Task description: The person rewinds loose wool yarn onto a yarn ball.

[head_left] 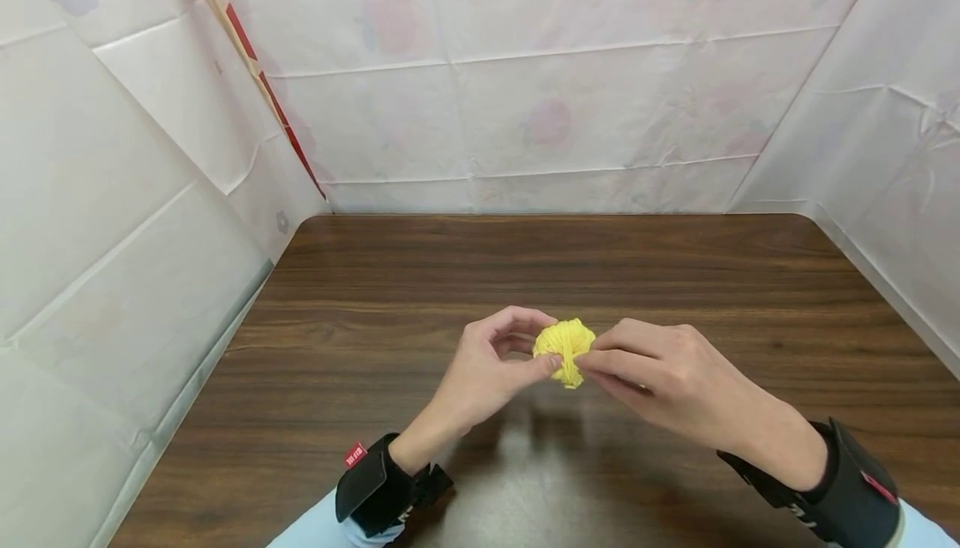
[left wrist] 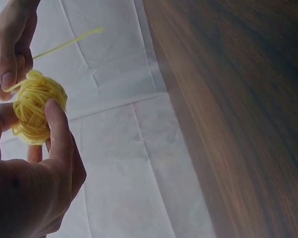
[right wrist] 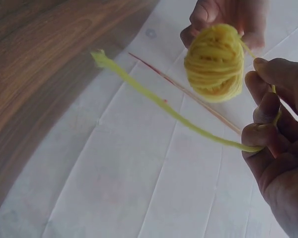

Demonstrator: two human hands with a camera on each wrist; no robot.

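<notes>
Small yellow yarn ball [head_left: 564,350] held in the air above the brown table [head_left: 420,281], between both hands. Left hand [head_left: 487,365]: grip pinching the ball, thumb and fingers. Right hand [head_left: 667,377]: grip pinching the loose yarn strand [right wrist: 159,101], free end trailing out sideways

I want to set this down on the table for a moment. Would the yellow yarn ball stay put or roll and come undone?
The yarn ball is rounded, so it may roll on the smooth wooden table. It looks soft and light, pinched easily by the left hand. The loose strand held by the right hand droops limply, so it would probably unwind if tugged.
</notes>
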